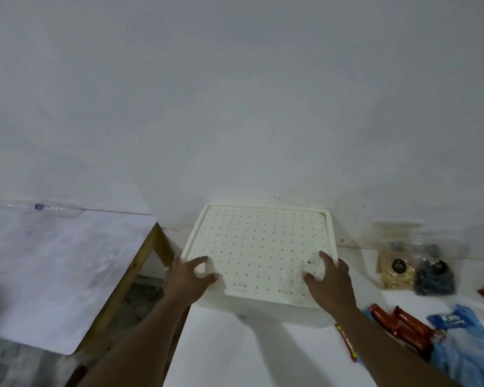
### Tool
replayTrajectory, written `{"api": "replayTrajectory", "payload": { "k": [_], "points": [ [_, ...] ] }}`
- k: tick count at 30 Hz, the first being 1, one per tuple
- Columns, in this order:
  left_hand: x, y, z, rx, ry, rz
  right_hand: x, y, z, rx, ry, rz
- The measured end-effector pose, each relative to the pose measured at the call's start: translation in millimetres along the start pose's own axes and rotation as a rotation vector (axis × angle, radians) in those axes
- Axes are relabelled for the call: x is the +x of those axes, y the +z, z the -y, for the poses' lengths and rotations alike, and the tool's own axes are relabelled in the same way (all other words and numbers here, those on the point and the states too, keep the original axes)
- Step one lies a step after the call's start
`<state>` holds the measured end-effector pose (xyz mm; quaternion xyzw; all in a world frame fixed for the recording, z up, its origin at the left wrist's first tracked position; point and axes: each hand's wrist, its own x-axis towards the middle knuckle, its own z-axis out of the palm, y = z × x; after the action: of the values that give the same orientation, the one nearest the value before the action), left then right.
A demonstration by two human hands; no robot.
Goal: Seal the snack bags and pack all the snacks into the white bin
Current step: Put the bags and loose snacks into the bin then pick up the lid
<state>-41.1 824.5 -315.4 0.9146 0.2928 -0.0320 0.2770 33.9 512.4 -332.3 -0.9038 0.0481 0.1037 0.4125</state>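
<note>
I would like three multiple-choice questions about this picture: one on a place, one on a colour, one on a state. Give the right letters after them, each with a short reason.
1. Where do the snacks lie relative to the white bin?
A. To its right on the table
B. Inside it
C. To its left on the wooden table

2. What colour is the plastic bag at the lower right?
A. Green
B. Blue
C. Black

3. How is the white bin being handled?
A. Nobody touches it
B. One hand lifts it high above the table
C. Both hands are on it

Answers:
1. A: the clear snack bags and the red wrapped bars all lie right of the bin.
2. B: the bag is light blue.
3. C: the left hand and the right hand each rest on its perforated surface, near its two front corners.
</note>
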Motion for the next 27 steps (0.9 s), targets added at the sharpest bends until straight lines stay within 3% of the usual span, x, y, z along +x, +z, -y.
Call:
{"api": "replayTrajectory", "payload": {
  "k": [3,14,21,27],
  "points": [
    [23,-5,11,-0.163,0.016,0.028,7,4,-1,-0.08,-0.011,-0.042],
    [8,-9,15,-0.273,0.123,-0.159,-16,-12,9,-0.027,-0.087,-0.225],
    [-60,-29,22,-0.305,0.185,-0.209,-77,-40,1,0.063,-0.164,-0.221],
    [-158,-10,58,-0.31,0.145,-0.253,-150,-39,-46,0.046,-0.189,-0.171]
  ]
}}
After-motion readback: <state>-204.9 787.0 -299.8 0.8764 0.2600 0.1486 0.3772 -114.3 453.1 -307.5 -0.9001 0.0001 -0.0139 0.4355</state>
